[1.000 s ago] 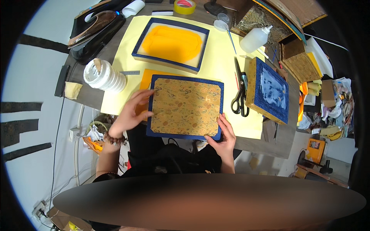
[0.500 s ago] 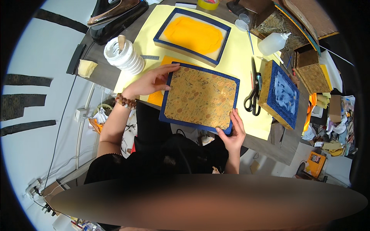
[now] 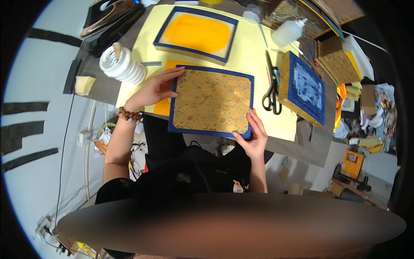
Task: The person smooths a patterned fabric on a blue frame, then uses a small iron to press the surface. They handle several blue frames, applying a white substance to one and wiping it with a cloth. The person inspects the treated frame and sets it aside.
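Between my two hands is a rectangular panel (image 3: 211, 103), its face covered in gold patterned brocade with a dark blue border. My left hand (image 3: 154, 90) holds its upper left edge, fingers along the corner and thumb lower down the side. At the lower right corner, my right hand (image 3: 253, 137) grips it with the thumb on the face and the fingers along the side edge. The panel's underside is hidden. Beyond it, a blue-rimmed box (image 3: 235, 36) lies on the yellow sheet, with an orange-yellow layer on its pale middle. An orange piece (image 3: 162, 108) shows partly behind the panel.
Black-handled scissors (image 3: 271, 97) lie right of the panel, beside a blue-topped box (image 3: 307, 86) with whitish smears. A white ribbed jar (image 3: 123, 67) with a stick stands left. Farther off are an iron (image 3: 114, 21) and a squeeze bottle (image 3: 289, 33). Yellow sheet (image 3: 254, 64) covers the table.
The whole view has shifted, so the table things appear farther left and higher. The panel looks turned slightly more level, with both hands keeping the same hold.
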Motion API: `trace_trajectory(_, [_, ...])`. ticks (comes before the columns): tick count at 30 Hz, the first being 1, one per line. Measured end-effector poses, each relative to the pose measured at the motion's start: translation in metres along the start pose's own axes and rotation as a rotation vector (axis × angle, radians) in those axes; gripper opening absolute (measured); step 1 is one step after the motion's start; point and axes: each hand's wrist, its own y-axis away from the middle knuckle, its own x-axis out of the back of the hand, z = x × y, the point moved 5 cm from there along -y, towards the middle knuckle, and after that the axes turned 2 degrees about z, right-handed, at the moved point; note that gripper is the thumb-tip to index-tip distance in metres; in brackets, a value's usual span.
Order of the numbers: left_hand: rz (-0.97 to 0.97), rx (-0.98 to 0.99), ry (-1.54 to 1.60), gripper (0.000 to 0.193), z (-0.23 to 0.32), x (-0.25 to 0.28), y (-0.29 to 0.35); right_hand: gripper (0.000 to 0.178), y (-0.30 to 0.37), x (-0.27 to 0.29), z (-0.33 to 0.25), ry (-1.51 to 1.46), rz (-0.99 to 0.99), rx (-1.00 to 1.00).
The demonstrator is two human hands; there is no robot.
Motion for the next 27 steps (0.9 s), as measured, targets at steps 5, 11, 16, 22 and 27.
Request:
trace_trajectory(5, [-0.01, 0.061, 0.117, 0.071, -0.003, -0.002, 0.001, 0.068, -0.001, 0.002, 0.0, 0.03, 0.055, 0.009])
trace_trajectory(11, [-0.024, 0.009, 0.076, 0.073, -0.01, -0.001, -0.002, 0.065, -0.002, 0.0, -0.002, -0.022, 0.009, -0.009])
trace_trajectory(16, [-0.02, 0.032, 0.103, 0.074, -0.013, -0.002, -0.002, 0.06, -0.003, 0.0, -0.003, -0.075, 0.014, -0.086])
trace_trajectory(22, [-0.024, -0.032, 0.006, 0.072, -0.006, -0.001, -0.001, 0.059, -0.004, 0.0, -0.004, -0.056, 0.029, -0.058])
trace_trajectory(27, [-0.025, 0.001, -0.022, 0.07, -0.007, -0.001, -0.001, 0.058, -0.001, -0.001, -0.001, -0.065, 0.021, -0.037])
